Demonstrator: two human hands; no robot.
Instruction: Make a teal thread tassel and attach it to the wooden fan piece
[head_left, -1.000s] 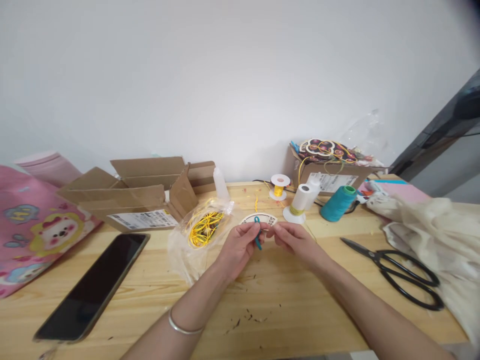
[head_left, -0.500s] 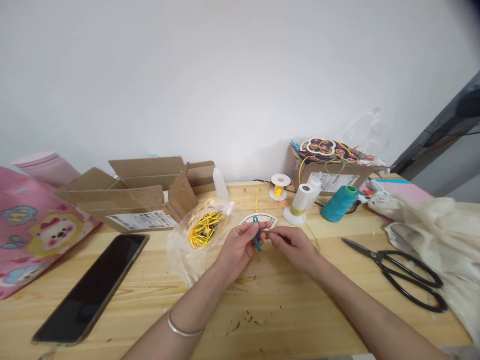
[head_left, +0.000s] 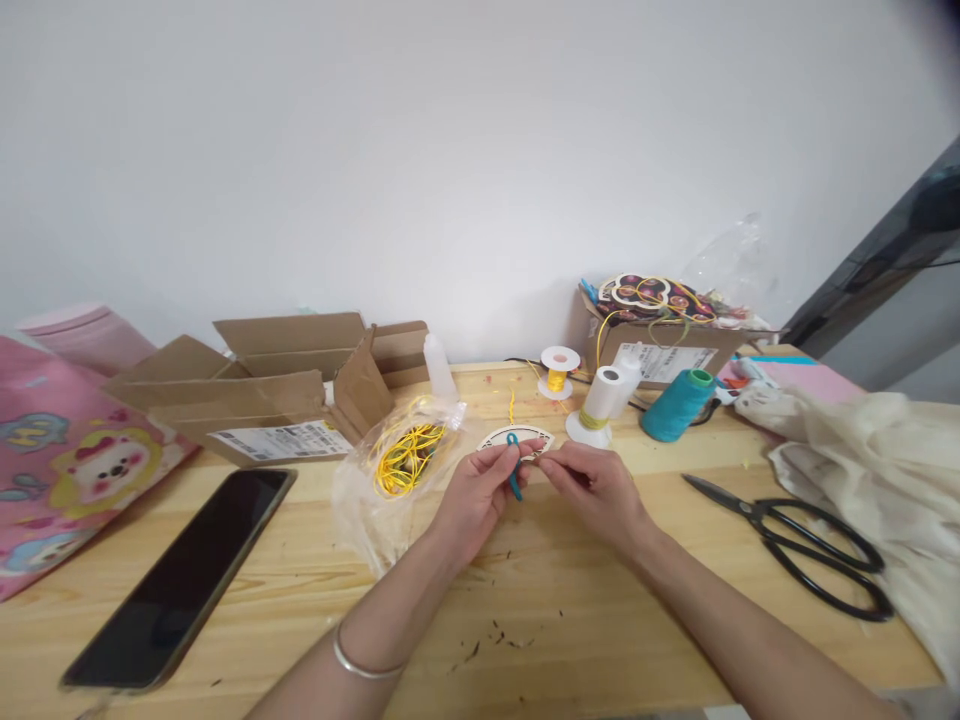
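Note:
A looped teal tassel [head_left: 515, 485] is pinched between the thumb and fingers of my left hand [head_left: 480, 490], its loop pointing up toward the wall. My right hand [head_left: 589, 480] is closed just to the right, thumb and forefinger pressed together close to the left fingertips; whatever they pinch is too small to make out. Behind both hands lies a pale fan-shaped cut-out piece [head_left: 517, 434], partly covered by the left fingers. A twisted yellow cord [head_left: 512, 405] runs from its top across the table.
A plastic bag of yellow cords [head_left: 409, 460] lies left of my hands. Spools, including a teal thread cone [head_left: 677, 405], stand behind right. Black scissors [head_left: 795, 540], a phone [head_left: 180, 575], an opened cardboard box [head_left: 247, 400] and cream cloth [head_left: 847, 470] surround the work area.
My right hand has shifted slightly up, away from me, and its fingers sit a little farther from the left ones. The left hand still grips the tassel.

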